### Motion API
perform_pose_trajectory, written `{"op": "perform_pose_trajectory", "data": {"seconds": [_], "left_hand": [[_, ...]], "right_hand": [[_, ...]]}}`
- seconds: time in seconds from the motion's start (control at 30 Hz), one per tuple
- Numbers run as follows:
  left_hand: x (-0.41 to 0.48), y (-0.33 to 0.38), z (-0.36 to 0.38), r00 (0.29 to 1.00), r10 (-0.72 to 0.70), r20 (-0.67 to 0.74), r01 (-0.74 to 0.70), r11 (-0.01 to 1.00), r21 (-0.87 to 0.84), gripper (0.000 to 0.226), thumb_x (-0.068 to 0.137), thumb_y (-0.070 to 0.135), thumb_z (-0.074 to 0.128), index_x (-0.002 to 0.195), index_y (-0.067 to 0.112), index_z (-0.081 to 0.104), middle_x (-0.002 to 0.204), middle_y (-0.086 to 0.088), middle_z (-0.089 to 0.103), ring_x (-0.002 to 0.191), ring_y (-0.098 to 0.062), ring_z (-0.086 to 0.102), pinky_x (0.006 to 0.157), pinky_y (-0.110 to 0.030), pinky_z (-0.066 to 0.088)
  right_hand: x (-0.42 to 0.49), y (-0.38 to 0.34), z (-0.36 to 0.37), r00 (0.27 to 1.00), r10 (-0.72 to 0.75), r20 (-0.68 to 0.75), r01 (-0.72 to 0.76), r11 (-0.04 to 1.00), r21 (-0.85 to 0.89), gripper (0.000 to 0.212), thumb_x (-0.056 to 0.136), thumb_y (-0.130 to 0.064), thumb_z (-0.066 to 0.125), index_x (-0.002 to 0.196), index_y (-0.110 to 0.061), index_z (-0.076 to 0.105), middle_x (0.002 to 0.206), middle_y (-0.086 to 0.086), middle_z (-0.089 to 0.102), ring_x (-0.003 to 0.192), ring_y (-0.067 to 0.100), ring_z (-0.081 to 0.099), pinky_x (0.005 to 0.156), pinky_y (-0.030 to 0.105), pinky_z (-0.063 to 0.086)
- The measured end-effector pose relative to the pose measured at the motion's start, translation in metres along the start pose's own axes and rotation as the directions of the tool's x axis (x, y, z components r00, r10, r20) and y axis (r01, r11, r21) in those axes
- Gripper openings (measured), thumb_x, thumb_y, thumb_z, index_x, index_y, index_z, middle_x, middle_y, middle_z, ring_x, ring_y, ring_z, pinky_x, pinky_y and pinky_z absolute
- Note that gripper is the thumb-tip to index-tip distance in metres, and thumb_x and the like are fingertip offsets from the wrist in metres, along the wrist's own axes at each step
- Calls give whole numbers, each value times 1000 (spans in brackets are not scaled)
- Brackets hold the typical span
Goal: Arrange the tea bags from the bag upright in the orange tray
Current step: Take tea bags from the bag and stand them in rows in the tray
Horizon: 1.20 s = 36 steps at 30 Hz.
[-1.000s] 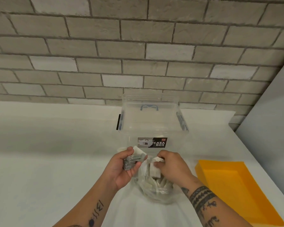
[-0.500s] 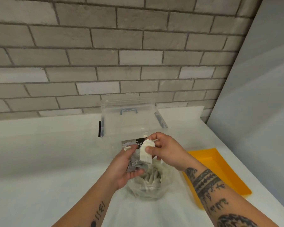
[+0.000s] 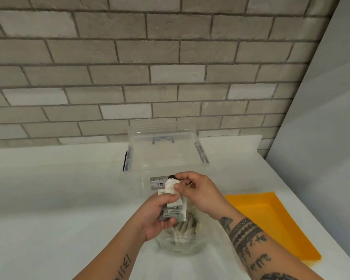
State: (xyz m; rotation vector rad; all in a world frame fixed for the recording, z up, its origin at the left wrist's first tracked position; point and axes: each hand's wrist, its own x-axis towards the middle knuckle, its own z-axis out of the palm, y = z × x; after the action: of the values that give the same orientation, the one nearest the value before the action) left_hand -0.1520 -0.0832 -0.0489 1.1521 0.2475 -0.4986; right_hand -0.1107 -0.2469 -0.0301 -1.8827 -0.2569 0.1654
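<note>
A clear plastic bag [image 3: 180, 241] holding several tea bags sits on the white counter just below my hands. My left hand [image 3: 154, 217] grips a small stack of tea bags [image 3: 173, 214] above the bag's mouth. My right hand [image 3: 198, 190] pinches one white tea bag [image 3: 171, 188] by its top and holds it against that stack. The orange tray [image 3: 271, 221] lies to the right of the bag, with nothing in the part I can see.
A clear lidded storage box [image 3: 164, 156] with grey latches stands right behind my hands. A brick wall runs along the back, and a grey panel [image 3: 321, 138] closes off the counter's right side.
My right hand drew a single tea bag out of the plastic bag and brought it up onto the stack in my left hand. The view swung slightly right.
</note>
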Motion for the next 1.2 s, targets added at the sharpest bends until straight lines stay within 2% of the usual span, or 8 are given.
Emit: {"op": "perform_pose_trajectory", "data": {"seconds": [0.1,0.23,0.4,0.5,0.67,0.8,0.93,1.2], "left_hand": [[11,-3,10,998,44,-39,-45,998,-41,43,69,18,80,109,10,68,89,-12,67,67,-20,63,44,-22,46],[28,-6,28,992,68,-105,-76,994,-73,45,67,17,82,109,10,68,87,-8,69,66,-17,64,44,-22,47],[51,-21,75,991,97,-95,-100,995,-21,51,69,18,79,118,12,64,94,-11,69,75,-22,68,46,-24,49],[66,-38,105,991,109,-83,-107,994,37,49,75,22,77,121,20,63,101,-11,71,89,-27,69,57,-31,55],[84,-70,136,992,78,-98,-71,995,75,33,91,18,70,122,25,63,114,-17,73,106,-38,72,71,-39,58],[93,-83,142,984,73,-162,-63,996,65,31,92,17,69,122,21,63,104,-14,72,87,-29,73,67,-35,59],[101,-80,144,980,97,-176,-83,993,86,25,93,15,67,118,19,62,95,-12,72,77,-24,71,62,-32,57],[111,-75,142,974,120,-193,-108,992,68,21,95,16,66,114,23,62,96,-10,72,77,-22,72,65,-32,58]], "right_hand": [[-2,9,-24,996,8,-89,-1,997,78,16,95,-27,69,110,-24,72,88,-15,69,73,-7,61,70,12,46],[-7,51,-95,955,22,-295,-66,988,-137,11,94,-24,69,104,-27,72,103,-14,70,93,2,63,77,8,44],[-16,117,-184,904,217,-369,-396,752,-526,36,97,-35,61,132,-30,60,141,-3,55,126,20,49,106,39,41],[-28,143,-201,911,266,-314,-409,677,-612,46,99,-38,58,143,-29,51,150,-4,45,137,22,39,110,43,33],[-38,173,-208,957,196,-212,-283,780,-558,47,104,-21,50,150,-21,43,156,-1,36,136,21,41,115,31,32],[-29,180,-208,967,167,-195,-248,797,-551,44,106,-10,40,149,-17,46,156,3,36,135,21,43,110,22,28],[-16,181,-209,967,153,-205,-240,816,-526,40,108,-17,37,146,-15,50,155,5,38,135,24,44,112,29,32],[-2,186,-210,970,140,-200,-227,816,-531,42,108,-23,38,148,-16,47,157,5,35,138,26,41,116,39,35]]}}
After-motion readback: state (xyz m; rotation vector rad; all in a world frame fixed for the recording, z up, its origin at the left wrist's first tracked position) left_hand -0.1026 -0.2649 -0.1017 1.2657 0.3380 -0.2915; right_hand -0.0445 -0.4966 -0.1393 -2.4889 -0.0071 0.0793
